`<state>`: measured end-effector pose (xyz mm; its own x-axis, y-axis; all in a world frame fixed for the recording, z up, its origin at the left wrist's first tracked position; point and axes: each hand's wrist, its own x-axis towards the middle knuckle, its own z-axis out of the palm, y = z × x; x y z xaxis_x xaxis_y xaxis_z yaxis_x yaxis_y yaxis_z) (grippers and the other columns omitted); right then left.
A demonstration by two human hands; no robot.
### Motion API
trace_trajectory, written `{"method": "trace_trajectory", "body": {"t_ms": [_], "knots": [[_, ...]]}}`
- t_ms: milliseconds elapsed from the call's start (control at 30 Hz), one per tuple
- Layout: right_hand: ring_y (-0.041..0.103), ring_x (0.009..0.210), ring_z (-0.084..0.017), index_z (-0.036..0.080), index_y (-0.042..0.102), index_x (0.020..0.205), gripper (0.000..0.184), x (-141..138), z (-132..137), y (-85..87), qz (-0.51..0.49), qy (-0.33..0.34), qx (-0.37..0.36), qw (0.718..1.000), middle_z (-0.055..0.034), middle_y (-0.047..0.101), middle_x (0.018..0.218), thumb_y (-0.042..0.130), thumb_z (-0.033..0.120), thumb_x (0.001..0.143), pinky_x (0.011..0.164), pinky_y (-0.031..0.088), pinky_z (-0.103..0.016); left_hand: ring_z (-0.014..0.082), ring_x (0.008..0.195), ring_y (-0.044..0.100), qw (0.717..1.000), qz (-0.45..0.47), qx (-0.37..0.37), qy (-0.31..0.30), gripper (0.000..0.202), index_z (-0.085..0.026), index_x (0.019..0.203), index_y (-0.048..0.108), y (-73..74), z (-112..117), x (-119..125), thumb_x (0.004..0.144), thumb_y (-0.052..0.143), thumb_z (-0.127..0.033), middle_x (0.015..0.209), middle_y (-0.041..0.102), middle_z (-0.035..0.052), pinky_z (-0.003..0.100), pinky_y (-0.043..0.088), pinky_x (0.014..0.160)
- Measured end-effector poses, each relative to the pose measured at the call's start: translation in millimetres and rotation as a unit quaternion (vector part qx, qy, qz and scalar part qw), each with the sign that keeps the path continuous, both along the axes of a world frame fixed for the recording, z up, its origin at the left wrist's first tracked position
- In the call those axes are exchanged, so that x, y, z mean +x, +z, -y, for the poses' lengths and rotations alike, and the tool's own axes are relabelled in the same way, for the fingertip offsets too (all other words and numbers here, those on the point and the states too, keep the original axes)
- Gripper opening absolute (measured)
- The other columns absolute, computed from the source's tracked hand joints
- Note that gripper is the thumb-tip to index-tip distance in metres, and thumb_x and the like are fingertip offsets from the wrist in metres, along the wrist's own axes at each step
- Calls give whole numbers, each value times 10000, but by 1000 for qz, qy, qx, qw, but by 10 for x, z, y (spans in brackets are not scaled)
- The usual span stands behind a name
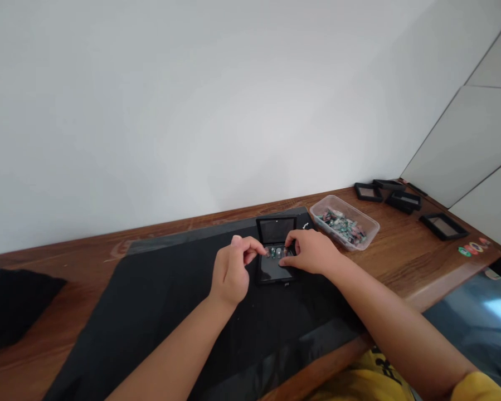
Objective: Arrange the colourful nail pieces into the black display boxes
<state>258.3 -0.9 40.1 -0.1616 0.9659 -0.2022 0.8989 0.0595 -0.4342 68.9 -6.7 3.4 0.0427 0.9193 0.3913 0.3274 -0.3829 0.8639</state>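
A small black hinged display box (276, 229) lies open on a black cloth (158, 301), its lid raised toward the wall. Small green and silvery stones (276, 252) sit along the hinge line inside it. My left hand (233, 270) rests at the box's left edge, fingers curled, thumb and forefinger pinched toward the stones. My right hand (311, 252) covers the box's right side, fingers bent down onto the stones. What each fingertip grips is too small to make out.
A clear plastic tub (344, 221) of several mixed stones stands right of the box. More black frame boxes (400, 199) lie at the far right of the wooden desk (413, 262). A dark cloth bundle (11, 303) sits at the left; coloured stickers (471, 249) near the right edge.
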Motion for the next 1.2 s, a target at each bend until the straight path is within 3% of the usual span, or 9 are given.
{"method": "trace_trajectory", "body": {"t_ms": [267,400,533,667,733,833,933,1067,1200], "knots": [[655,851,-208,254,736,1022,294,3,18,5,5,7,10,1000,-10,736,844,873,408,812,673,361,-291,163,446,434,999,6,43,0,777,-246,503,530,32,40,0,1028,226,-731,466,510,23,335,374,480],[664,883,-219,271,757,1038,266,-8,21,-14,12,10,20,1000,-20,737,863,858,402,829,693,384,-292,165,472,502,994,8,109,11,725,-242,517,548,23,74,-27,1053,270,-644,506,586,39,330,412,500],[642,806,-197,250,763,1060,298,33,35,61,3,10,22,1000,-13,715,820,864,391,818,683,382,-290,166,482,530,993,-1,117,10,688,-239,525,554,13,80,-35,1060,285,-578,511,596,41,323,423,502],[567,657,-138,202,758,979,244,313,18,216,-104,26,30,994,17,641,705,775,431,898,633,365,-278,161,470,517,991,6,131,4,657,-238,528,543,10,76,-26,1067,299,-525,504,585,34,314,419,495],[554,655,-136,199,743,882,291,532,-19,264,-153,21,76,985,9,639,706,684,474,955,618,364,-277,161,471,516,992,4,129,2,649,-238,531,537,3,73,-27,1071,294,-504,504,578,29,313,420,501],[605,744,-167,203,745,925,203,832,-105,255,-102,-101,181,973,-24,714,819,664,387,956,672,398,-298,163,480,527,993,-21,112,-18,640,-237,540,544,-11,66,-36,1071,287,-486,512,577,24,311,429,516],[664,885,-219,213,763,1062,175,987,-195,184,-2,-180,154,972,-59,777,997,694,260,908,728,416,-325,169,492,537,995,-43,91,-21,630,-240,543,544,-18,62,-37,1062,282,-481,517,577,24,314,437,529],[686,1038,-261,239,768,1152,316,985,-273,98,33,-157,90,983,-67,788,1118,735,192,841,790,444,-341,179,500,542,996,-47,70,-17,638,-249,538,534,-14,67,-21,1052,265,-513,515,582,25,319,451,537],[690,1013,-243,251,769,1158,348,936,-302,63,45,-142,52,987,-58,772,1128,722,176,821,758,447,-325,182,509,559,995,-46,79,-37,637,-248,546,544,-8,71,-13,1053,272,-521,516,583,22,316,460,541]]}}
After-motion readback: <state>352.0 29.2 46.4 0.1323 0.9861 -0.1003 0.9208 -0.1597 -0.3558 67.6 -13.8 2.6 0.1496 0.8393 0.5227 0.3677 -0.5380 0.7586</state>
